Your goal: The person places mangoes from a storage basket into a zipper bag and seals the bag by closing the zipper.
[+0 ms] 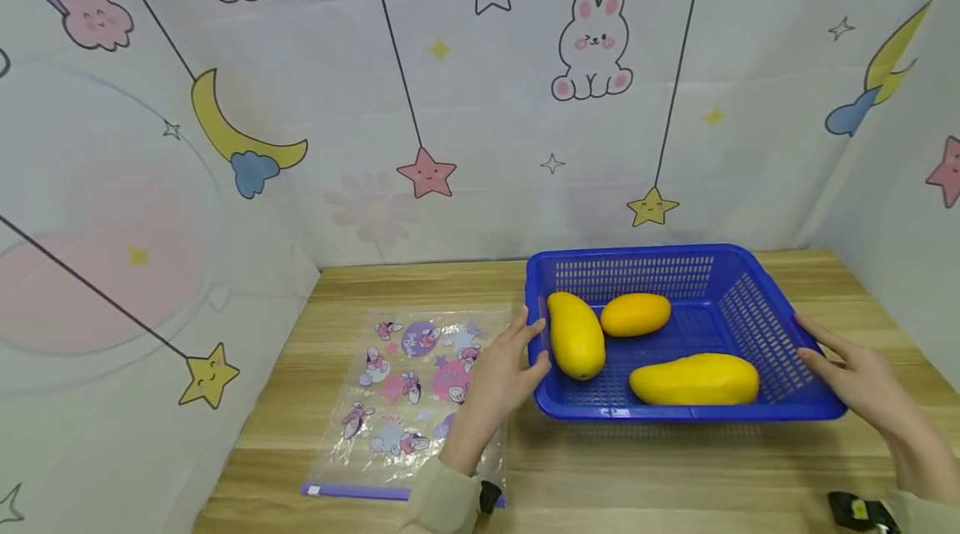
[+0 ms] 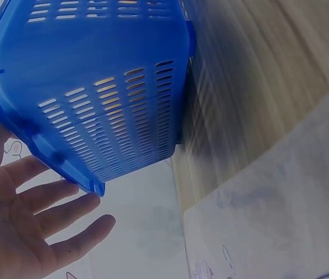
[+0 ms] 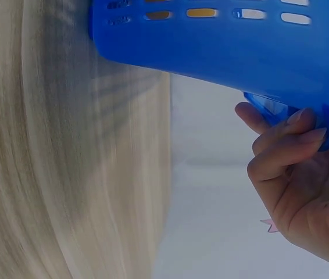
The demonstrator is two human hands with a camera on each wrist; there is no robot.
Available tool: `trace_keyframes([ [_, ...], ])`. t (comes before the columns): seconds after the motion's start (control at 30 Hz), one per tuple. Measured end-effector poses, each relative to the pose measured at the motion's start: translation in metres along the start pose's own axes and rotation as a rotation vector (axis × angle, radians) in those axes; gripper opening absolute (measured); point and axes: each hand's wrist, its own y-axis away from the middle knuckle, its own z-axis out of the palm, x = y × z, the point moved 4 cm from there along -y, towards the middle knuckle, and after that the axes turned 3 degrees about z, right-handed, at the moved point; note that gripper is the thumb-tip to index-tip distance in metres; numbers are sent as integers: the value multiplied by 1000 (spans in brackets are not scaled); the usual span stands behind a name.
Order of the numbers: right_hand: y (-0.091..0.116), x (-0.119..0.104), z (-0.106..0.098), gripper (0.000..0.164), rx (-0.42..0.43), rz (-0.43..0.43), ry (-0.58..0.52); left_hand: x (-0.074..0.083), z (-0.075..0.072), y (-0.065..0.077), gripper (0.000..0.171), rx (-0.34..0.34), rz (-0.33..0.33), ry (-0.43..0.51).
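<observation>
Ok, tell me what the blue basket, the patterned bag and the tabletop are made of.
Blue basket: apparently hard moulded plastic with a smooth, slight sheen; its even slots and one-piece rim suggest it.
Patterned bag: likely thin, glossy plastic film, since wood shows through and creases glint.
Tabletop: wood-look, satin finish; grain is visible, but solid wood or printed laminate, I can't tell.
</observation>
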Motion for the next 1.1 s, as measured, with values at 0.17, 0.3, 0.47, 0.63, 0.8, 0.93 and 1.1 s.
trace_keyframes([
  [0.17,2,-1,1,59,-19,2,-31,1,-2,1,46,17,7,-15],
  [0.3,3,1,3,59,-15,2,-41,2,-3,3,46,5,5,-15],
  [0.47,6,6,3,59,-21,21,-58,4,-2,7,47,-37,-5,-8],
  [0.63,9,9,3,60,-29,63,-78,6,-2,8,48,-56,9,-18],
  [0.8,9,7,3,60,-15,71,-72,6,-5,8,48,-77,5,17],
  [0.93,8,5,4,61,-9,74,-68,3,-7,9,48,-94,11,44],
  [1.1,8,5,8,65,14,83,-113,-1,-7,10,50,-117,16,53],
])
